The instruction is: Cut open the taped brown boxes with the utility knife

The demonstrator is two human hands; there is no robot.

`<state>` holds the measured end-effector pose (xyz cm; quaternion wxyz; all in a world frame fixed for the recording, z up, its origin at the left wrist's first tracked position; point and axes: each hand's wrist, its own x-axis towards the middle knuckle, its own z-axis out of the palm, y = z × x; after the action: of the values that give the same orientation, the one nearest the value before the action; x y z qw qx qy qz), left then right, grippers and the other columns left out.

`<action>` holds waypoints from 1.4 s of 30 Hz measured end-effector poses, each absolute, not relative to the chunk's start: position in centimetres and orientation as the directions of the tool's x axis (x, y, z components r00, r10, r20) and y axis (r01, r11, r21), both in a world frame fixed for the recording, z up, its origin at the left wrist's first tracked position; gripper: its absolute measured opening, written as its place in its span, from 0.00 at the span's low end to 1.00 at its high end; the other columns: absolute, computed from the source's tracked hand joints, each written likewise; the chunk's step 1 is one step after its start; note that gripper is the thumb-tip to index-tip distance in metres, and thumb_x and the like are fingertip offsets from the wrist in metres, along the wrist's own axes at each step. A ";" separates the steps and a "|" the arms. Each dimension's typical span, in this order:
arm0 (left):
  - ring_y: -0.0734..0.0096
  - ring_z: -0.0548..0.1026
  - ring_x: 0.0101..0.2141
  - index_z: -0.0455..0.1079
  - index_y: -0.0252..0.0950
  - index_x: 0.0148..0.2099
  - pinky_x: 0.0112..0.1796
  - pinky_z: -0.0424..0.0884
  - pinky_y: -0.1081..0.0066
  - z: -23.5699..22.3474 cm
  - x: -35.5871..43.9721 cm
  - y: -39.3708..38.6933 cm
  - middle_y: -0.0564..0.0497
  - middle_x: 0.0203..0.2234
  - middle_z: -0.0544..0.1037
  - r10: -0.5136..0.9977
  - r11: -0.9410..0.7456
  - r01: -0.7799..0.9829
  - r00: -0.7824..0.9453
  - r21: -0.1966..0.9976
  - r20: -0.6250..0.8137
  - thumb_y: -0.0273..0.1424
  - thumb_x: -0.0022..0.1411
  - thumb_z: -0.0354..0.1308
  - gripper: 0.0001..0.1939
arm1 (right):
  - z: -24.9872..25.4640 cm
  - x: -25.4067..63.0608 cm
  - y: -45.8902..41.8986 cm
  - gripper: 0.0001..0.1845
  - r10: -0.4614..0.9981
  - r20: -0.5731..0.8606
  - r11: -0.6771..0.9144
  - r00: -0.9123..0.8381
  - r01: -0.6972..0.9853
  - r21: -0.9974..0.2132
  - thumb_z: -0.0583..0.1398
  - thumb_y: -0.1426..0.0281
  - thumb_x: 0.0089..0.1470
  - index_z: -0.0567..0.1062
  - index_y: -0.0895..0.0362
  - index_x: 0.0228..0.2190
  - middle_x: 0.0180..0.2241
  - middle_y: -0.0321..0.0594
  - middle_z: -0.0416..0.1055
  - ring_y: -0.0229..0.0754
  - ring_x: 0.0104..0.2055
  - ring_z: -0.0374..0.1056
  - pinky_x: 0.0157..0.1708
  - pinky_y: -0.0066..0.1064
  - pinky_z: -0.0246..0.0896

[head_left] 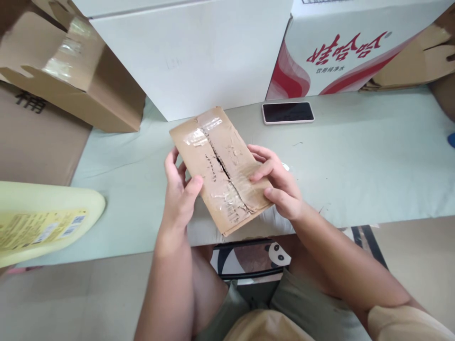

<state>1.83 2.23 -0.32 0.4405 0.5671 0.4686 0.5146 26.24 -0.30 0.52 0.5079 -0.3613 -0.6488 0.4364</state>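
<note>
With closed fingers, the left hand [180, 196] and right hand [284, 187] grip a flattened, taped carton [212, 192] by the bench's [122, 189] near edge, its seam partly gaping.

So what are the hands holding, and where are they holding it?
A small brown cardboard box: the left hand has its left edge, and the right hand has its right side, near the bottom corner.

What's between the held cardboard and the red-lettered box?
A phone, on the pale green cloth, nearer the box than the cardboard. Shows in the head view.
</note>
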 end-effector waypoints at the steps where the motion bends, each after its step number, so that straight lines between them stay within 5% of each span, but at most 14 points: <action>1: 0.39 0.63 0.70 0.56 0.50 0.70 0.57 0.76 0.50 -0.4 1.6 2.4 0.44 0.73 0.58 0.979 -0.206 0.086 0.011 0.975 0.205 0.61 0.59 0.65 0.45 | 0.5 26.3 -0.4 0.19 0.909 0.346 0.359 -0.231 0.019 -0.933 0.59 0.48 0.61 0.76 0.51 0.37 0.67 0.46 0.64 0.59 0.69 0.63 0.69 0.60 0.58; 7: 0.45 0.64 0.70 0.56 0.60 0.70 0.65 0.68 0.45 -0.4 0.2 2.6 0.53 0.69 0.64 0.948 -0.283 0.188 -0.095 0.941 0.304 0.59 0.61 0.65 0.40 | 0.4 26.8 -0.5 0.19 0.865 0.393 0.378 -0.312 -0.109 -0.919 0.57 0.52 0.64 0.80 0.51 0.34 0.60 0.45 0.72 0.54 0.58 0.72 0.61 0.55 0.68; 9: 0.45 0.69 0.65 0.58 0.55 0.68 0.61 0.72 0.45 0.0 0.2 2.5 0.50 0.64 0.69 0.961 -0.241 0.218 -0.084 0.946 0.264 0.57 0.63 0.63 0.37 | 0.4 27.2 0.0 0.19 0.920 0.340 0.350 -0.197 0.022 -0.936 0.56 0.53 0.66 0.79 0.52 0.33 0.48 0.46 0.78 0.51 0.49 0.75 0.55 0.51 0.70; 12: 0.47 0.74 0.59 0.59 0.50 0.66 0.55 0.75 0.48 0.4 0.6 2.5 0.47 0.58 0.72 0.972 -0.197 0.214 -0.082 0.957 0.219 0.56 0.62 0.64 0.36 | 0.1 28.2 1.1 0.12 0.960 0.240 0.154 0.144 0.444 -0.883 0.56 0.61 0.62 0.76 0.53 0.33 0.34 0.42 0.77 0.49 0.40 0.73 0.47 0.46 0.69; 17: 0.52 0.75 0.53 0.62 0.50 0.61 0.50 0.75 0.55 0.4 1.0 2.8 0.47 0.52 0.73 0.965 -0.222 0.143 -0.109 0.965 0.238 0.55 0.57 0.69 0.36 | -1.6 29.9 2.6 0.16 0.953 0.233 -0.033 0.193 0.832 -0.553 0.57 0.65 0.58 0.78 0.57 0.44 0.45 0.53 0.78 0.58 0.48 0.72 0.50 0.51 0.67; 21: 0.56 0.75 0.50 0.63 0.49 0.60 0.48 0.75 0.58 0.4 1.0 2.9 0.48 0.52 0.73 0.964 -0.234 0.119 -0.100 0.965 0.246 0.52 0.58 0.69 0.33 | -2.2 29.9 2.9 0.15 0.986 0.045 -0.133 0.160 0.923 -0.361 0.60 0.67 0.56 0.80 0.58 0.44 0.51 0.60 0.75 0.65 0.52 0.70 0.52 0.56 0.66; 24: 0.57 0.75 0.48 0.63 0.50 0.60 0.49 0.75 0.58 0.4 1.3 2.7 0.49 0.52 0.73 0.966 -0.231 0.100 -0.097 0.968 0.241 0.51 0.60 0.69 0.32 | -1.4 29.4 2.9 0.12 0.987 -0.054 -0.161 0.152 0.939 -0.304 0.59 0.66 0.61 0.80 0.57 0.42 0.46 0.59 0.77 0.64 0.50 0.71 0.48 0.53 0.66; 28: 0.56 0.75 0.49 0.61 0.49 0.62 0.50 0.75 0.57 0.1 2.4 2.4 0.48 0.52 0.73 0.969 -0.231 0.120 -0.061 0.966 0.239 0.52 0.61 0.67 0.33 | 1.3 29.2 2.3 0.13 0.977 -0.009 -0.186 0.213 0.836 -0.516 0.59 0.59 0.65 0.77 0.53 0.45 0.31 0.44 0.76 0.51 0.31 0.69 0.35 0.41 0.62; 33: 0.54 0.75 0.50 0.61 0.49 0.62 0.51 0.75 0.55 0.2 3.5 2.2 0.47 0.53 0.72 0.966 -0.252 0.145 -0.026 0.957 0.258 0.54 0.62 0.65 0.33 | 7.0 28.6 -1.1 0.12 0.969 0.225 0.152 0.099 0.476 -0.866 0.56 0.60 0.71 0.74 0.47 0.51 0.25 0.32 0.68 0.39 0.23 0.61 0.29 0.36 0.61; 37: 0.53 0.74 0.52 0.62 0.50 0.60 0.51 0.74 0.55 0.6 3.7 2.0 0.48 0.53 0.72 0.972 -0.217 0.161 -0.052 0.963 0.228 0.56 0.59 0.67 0.34 | 10.4 27.1 -3.6 0.09 0.976 0.206 0.219 -0.072 0.317 -0.923 0.59 0.61 0.70 0.78 0.48 0.45 0.27 0.34 0.70 0.38 0.25 0.64 0.28 0.34 0.65; 42: 0.57 0.75 0.49 0.62 0.49 0.61 0.50 0.74 0.57 0.7 3.7 1.7 0.48 0.54 0.72 0.982 -0.177 0.130 -0.051 0.976 0.184 0.57 0.59 0.68 0.35 | 10.4 25.8 -3.6 0.14 0.963 0.137 0.206 -0.232 0.306 -0.929 0.61 0.67 0.65 0.77 0.50 0.51 0.30 0.33 0.74 0.37 0.26 0.67 0.27 0.31 0.65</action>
<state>3.73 1.73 0.72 0.4043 0.5576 0.4982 0.5266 25.80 -3.59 10.40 0.3972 -0.4756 -0.6672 0.4133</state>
